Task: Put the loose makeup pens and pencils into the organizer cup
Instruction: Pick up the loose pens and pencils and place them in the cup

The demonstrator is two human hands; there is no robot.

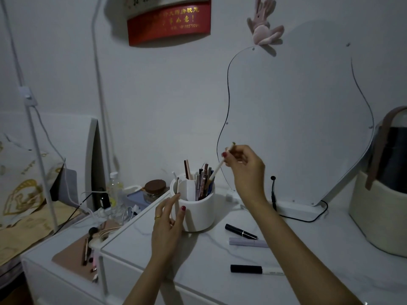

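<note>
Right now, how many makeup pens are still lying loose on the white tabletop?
3, all right of the cup: a black tube nearest it, a lilac pen just below, and a black-capped white pen closest to the camera. The arms could hide others.

The wall calendar (167, 0) at the top edge shows the date numerals "24" and "25"; further numerals are cut off. The red panel (169, 23) below it carries gold Chinese characters in two lines, too blurred to read reliably. A third line holds a number that appears to read "18135579221". The marker pen (256, 269) on the white tabletop (308, 271) bears small print on its pale barrel, illegible.
</note>
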